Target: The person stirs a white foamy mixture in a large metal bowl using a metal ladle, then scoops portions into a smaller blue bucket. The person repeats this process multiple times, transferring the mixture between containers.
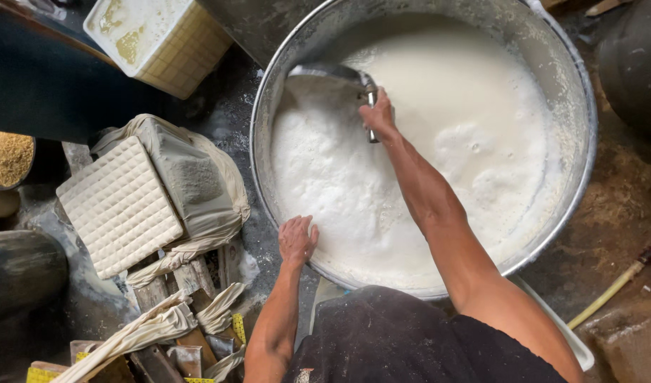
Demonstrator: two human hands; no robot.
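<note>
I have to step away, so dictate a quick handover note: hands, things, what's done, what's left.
Right hand grips the handle of the metal scoop, which is dipped at the far side of the vat.
Left hand rests open on the near rim of the metal vat.
The vat holds foamy white liquid.
Done: scoop is in the foam.
Left: foam covers most of the surface.

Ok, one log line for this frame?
right hand: grips ladle in foamy white liquid | left hand: rests on vat rim | beside vat: white grid block on cloth
</note>
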